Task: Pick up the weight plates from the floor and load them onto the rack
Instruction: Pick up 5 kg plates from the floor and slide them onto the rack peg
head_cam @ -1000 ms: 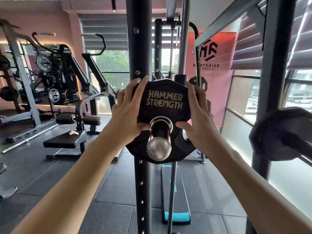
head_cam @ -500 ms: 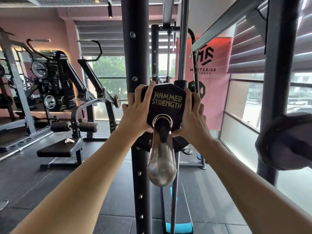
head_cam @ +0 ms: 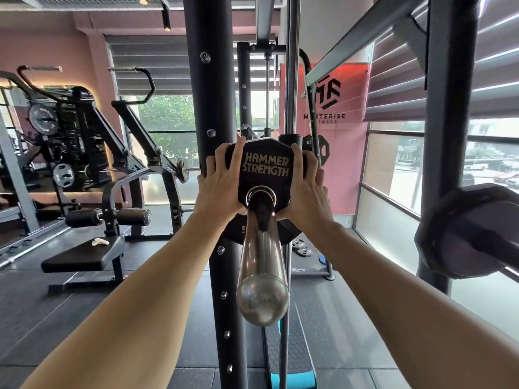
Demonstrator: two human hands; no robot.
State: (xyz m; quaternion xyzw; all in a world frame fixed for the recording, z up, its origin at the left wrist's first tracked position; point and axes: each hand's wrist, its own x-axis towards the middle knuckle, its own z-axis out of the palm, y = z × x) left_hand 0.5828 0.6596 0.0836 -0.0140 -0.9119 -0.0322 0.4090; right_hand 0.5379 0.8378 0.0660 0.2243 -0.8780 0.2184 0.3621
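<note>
A black weight plate (head_cam: 265, 164) marked HAMMER STRENGTH sits far down a chrome storage peg (head_cam: 261, 265) that sticks out toward me from the black rack upright (head_cam: 209, 102). My left hand (head_cam: 222, 183) grips the plate's left edge and my right hand (head_cam: 304, 189) grips its right edge. The peg runs through the plate's centre hole. Behind it a larger black plate (head_cam: 283, 233) shows on the same peg, its lower rim visible.
Another black plate (head_cam: 471, 228) hangs on a second upright (head_cam: 446, 136) at the right. Small plates (head_cam: 302, 247) lie on the floor past the rack. A padded bench machine (head_cam: 84, 255) stands left, a step platform (head_cam: 295, 357) lies below, windows line the right.
Both hands have pushed the plate along the peg away from me toward the upright, so much more of the chrome peg now shows in front of it.
</note>
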